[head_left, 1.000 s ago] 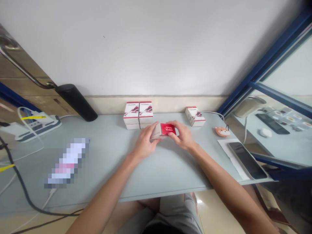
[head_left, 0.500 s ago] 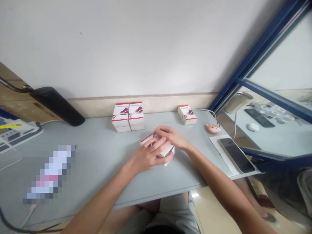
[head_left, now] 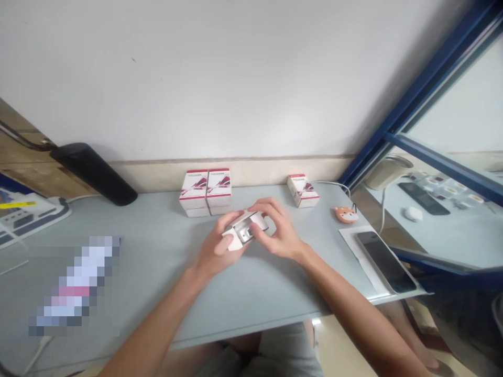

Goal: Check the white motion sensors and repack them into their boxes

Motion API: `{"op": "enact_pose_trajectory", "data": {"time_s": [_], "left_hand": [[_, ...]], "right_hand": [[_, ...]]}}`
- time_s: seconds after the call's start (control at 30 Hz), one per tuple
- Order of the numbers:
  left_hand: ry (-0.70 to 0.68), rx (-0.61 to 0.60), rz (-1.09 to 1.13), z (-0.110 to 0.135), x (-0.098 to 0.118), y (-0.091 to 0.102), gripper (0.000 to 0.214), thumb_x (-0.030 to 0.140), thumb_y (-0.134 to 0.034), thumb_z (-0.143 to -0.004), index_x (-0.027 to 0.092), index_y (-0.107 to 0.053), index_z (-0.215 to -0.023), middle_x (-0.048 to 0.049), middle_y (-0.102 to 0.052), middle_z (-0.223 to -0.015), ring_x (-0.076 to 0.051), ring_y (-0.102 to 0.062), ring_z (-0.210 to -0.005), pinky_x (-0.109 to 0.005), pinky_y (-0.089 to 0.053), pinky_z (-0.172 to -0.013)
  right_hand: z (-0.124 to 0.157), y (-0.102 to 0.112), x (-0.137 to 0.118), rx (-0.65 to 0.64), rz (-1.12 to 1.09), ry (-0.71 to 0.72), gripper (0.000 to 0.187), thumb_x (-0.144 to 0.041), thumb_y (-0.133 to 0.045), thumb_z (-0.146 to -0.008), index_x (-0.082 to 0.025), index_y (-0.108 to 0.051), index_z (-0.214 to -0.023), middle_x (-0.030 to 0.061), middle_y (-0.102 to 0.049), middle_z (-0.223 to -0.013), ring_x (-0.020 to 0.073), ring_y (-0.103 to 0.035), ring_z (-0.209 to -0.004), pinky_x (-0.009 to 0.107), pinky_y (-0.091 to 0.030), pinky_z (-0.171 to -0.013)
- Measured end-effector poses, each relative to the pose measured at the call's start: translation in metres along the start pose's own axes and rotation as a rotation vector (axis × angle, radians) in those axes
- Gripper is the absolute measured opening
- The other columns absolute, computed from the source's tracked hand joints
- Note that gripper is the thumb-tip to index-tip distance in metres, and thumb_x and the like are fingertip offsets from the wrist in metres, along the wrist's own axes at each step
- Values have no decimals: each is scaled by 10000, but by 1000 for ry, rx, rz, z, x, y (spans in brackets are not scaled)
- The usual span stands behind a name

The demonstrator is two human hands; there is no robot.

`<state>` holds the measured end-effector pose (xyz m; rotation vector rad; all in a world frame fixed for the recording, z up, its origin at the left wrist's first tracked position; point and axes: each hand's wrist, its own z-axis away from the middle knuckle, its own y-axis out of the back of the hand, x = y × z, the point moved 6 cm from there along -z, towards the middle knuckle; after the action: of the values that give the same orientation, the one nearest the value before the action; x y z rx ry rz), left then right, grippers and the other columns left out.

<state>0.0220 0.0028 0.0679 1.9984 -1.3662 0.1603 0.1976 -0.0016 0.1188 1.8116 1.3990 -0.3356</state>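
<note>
Above the middle of the table, a small white cardboard box (head_left: 234, 240) is tipped towards me with its end open. A greyish inside shows; I cannot make out what lies in it. My left hand (head_left: 212, 254) is wrapped around the box's left side, its thumb on the white flap. My right hand (head_left: 280, 230) grips the right side, thumb and fingers at the flap by the opening. Behind them, red-and-white boxes (head_left: 194, 186) stand side by side against the wall, and a similar single box (head_left: 302, 191) stands to the right.
An orange-and-white animal-shaped item (head_left: 346, 214) and a dark-screened phone (head_left: 387, 262) on white paper are at the right, beside a blue-framed glass panel (head_left: 444, 162). On the left are a black cylinder (head_left: 94, 173), a pixelated object (head_left: 76, 283) and a white device (head_left: 27, 220).
The box has been turned and lifted a little, so its open end now faces me. My left hand has shifted from over it to its left side; my right thumb is now at the opening.
</note>
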Motion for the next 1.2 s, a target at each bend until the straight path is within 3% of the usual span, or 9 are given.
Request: {"op": "enact_pose_trajectory", "data": {"time_s": [0.2,0.43,0.57,0.67,0.73,0.83,0.97,1.1,1.2], "left_hand": [[-290,28,-112,-4,18,6,518,96,-848,-812,219,-514,-1188,-189,-615,-1389,-329,-698,-1273,-465,-659,-999],[-425,42,-297,-11,27,12,621,53,-839,-803,247,-484,-1275,-200,-671,-1367,-310,-691,-1275,-478,-650,-990],[-414,-2,-293,-13,23,10,636,92,-809,-851,297,-455,-1338,-163,-686,-1373,-283,-701,-1263,-433,-656,-967],[-379,0,-273,-14,18,11,689,134,-798,-879,337,-399,-1404,-154,-675,-1392,-277,-704,-1253,-428,-664,-935],[-363,4,-275,-14,16,11,708,151,-793,-887,349,-376,-1424,-152,-672,-1392,-277,-705,-1249,-430,-665,-922],[-349,2,-291,-13,14,11,678,156,-791,-887,339,-397,-1408,-154,-678,-1376,-282,-704,-1243,-447,-658,-938],[-391,5,-307,-12,17,10,694,123,-813,-852,289,-422,-1401,-191,-678,-1356,-301,-699,-1243,-474,-645,-964],[-416,11,-309,-13,21,10,723,104,-796,-858,298,-404,-1434,-189,-673,-1373,-297,-693,-1254,-480,-641,-970],[-425,0,-302,-14,23,10,729,73,-762,-870,304,-401,-1460,-187,-658,-1399,-300,-677,-1281,-505,-627,-992]], "right_hand": [[-2,19,17,187,88,69,333,-52,-478,-974,-270,-698,-1095,76,-617,-1132,198,-664,-968,353,-570,-810],[-1,11,15,-42,206,94,203,-202,-637,-984,-281,-763,-1122,108,-596,-1326,265,-616,-1222,455,-522,-1031],[-3,10,13,-98,44,-10,129,-329,-717,-955,-252,-715,-1058,107,-601,-1378,271,-603,-1240,465,-502,-1069],[-6,27,29,133,-33,-125,136,-363,-659,-982,-240,-674,-1039,78,-705,-1168,236,-659,-1086,410,-531,-981],[-4,40,50,268,90,-264,185,-390,-611,-1004,-231,-685,-1064,68,-741,-1074,235,-671,-1007,394,-529,-925],[3,41,87,134,377,-459,184,-364,-634,-977,-215,-740,-997,83,-771,-1023,266,-668,-999,412,-505,-929],[10,30,115,-7,448,-483,83,-227,-723,-868,-206,-759,-795,97,-744,-890,284,-659,-943,430,-499,-931],[6,31,100,50,440,-413,191,-284,-628,-964,-219,-766,-1077,129,-702,-1123,293,-641,-1086,462,-503,-1003],[0,35,62,124,346,-180,230,-321,-536,-1034,-244,-745,-1094,112,-656,-1183,263,-618,-1122,446,-502,-1028]]}}
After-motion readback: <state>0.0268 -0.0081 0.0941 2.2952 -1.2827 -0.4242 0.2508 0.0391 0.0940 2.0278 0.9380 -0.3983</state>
